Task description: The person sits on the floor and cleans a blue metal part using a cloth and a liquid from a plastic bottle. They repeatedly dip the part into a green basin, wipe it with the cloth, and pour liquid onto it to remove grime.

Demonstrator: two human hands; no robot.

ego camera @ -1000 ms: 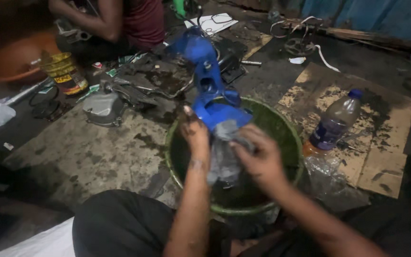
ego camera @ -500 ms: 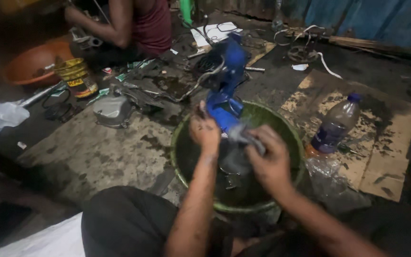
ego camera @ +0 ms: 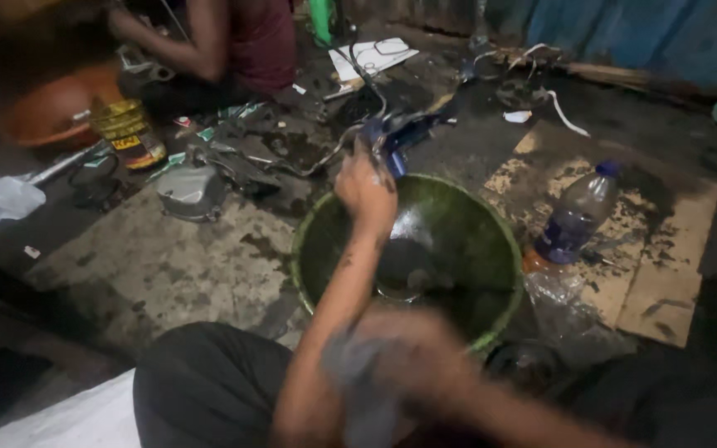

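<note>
The right hand [ego camera: 412,361] is rendered as a motion-blurred mass at the lower centre of the view; a grey rag [ego camera: 358,390] appears to be gathered in it, but how far its fingers are closed cannot be told. The blue metal part [ego camera: 398,137] is also blurred and largely covered by the left hand [ego camera: 365,187], so its full shape cannot be made out; only its upper end and a short blue stub below the knuckles are exposed. The left-hand fingers are wrapped tightly around the lower portion of the part, which is held beyond the far rim of the green basin [ego camera: 309,228], with the part projecting up and to the right from the fist. A dark liquid pool is seen in the basin bottom. A plastic bottle [ego camera: 578,211] with a blue cap is stood on stained cardboard [ego camera: 665,274] to the right of the basin. A second person [ego camera: 226,41], cut off by the upper edge, is seated near a yellow can [ego camera: 126,133].
</note>
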